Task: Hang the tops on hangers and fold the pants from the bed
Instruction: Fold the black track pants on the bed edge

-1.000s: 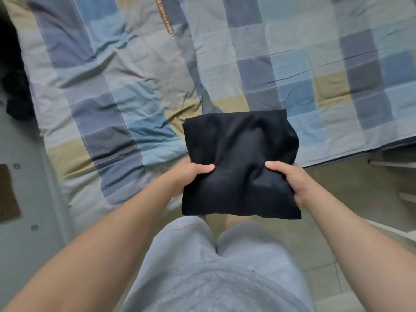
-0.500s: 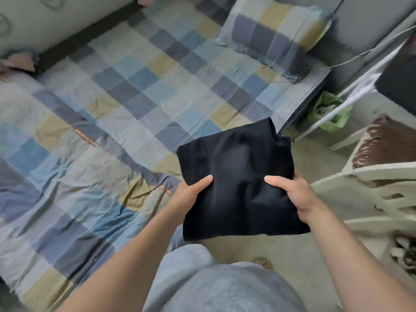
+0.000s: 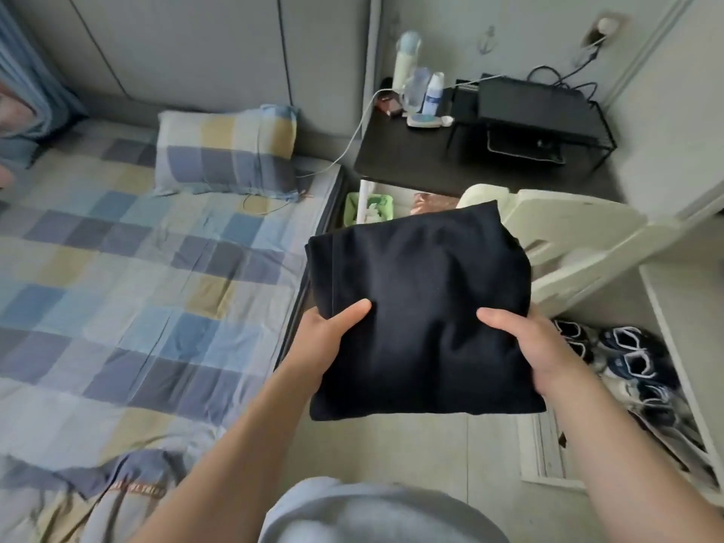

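A pair of black pants (image 3: 423, 291), folded into a thick square, is held in the air over the floor beside the bed (image 3: 129, 268). My left hand (image 3: 327, 335) grips its left edge with the thumb on top. My right hand (image 3: 527, 342) grips the right edge the same way. The fingers of both hands are hidden under the cloth. The checked bedspread has no clothes on the part in view.
A checked pillow (image 3: 227, 150) lies at the head of the bed. A black side table (image 3: 415, 158) holds bottles and a black wire rack (image 3: 540, 119). A cream plastic chair (image 3: 572, 244) stands right of the pants, beside a white shelf of shoes (image 3: 634, 358).
My view has swung right from the bedspread to the side table and chair. The folded pants have travelled off the bed with both hands and now hang over the floor. The grip is unchanged.
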`<state>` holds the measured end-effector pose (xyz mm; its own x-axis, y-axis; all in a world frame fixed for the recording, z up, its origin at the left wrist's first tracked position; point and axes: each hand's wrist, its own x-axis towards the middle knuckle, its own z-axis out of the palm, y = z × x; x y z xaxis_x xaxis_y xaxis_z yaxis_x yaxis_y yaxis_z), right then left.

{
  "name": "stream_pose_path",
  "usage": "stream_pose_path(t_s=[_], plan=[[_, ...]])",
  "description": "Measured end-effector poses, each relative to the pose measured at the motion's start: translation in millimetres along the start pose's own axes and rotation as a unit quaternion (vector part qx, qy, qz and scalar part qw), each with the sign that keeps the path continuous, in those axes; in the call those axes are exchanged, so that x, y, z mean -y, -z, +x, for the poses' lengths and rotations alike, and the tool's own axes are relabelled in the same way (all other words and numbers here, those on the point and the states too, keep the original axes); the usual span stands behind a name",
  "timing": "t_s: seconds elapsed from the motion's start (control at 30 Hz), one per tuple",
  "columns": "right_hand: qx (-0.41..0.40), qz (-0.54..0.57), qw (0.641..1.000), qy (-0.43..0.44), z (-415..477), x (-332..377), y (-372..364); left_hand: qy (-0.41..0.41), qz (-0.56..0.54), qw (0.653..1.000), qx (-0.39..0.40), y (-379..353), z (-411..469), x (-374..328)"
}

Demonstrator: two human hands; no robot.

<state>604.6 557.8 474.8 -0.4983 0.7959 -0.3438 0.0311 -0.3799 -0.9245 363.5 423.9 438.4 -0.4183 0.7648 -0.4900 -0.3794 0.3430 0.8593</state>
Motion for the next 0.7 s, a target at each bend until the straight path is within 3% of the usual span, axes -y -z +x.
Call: stream_pose_path(t_s=[0.4,0.7], plan=[[-0.237,0.110,0.965,0.036,-28,60,202,-0.048,0.145,0.969,0.195,-260,87,-65],[-0.449,0.207,0.869,0.033,-19,74,301,-0.024,0.252,0.886,0.389,-446,178,-91]])
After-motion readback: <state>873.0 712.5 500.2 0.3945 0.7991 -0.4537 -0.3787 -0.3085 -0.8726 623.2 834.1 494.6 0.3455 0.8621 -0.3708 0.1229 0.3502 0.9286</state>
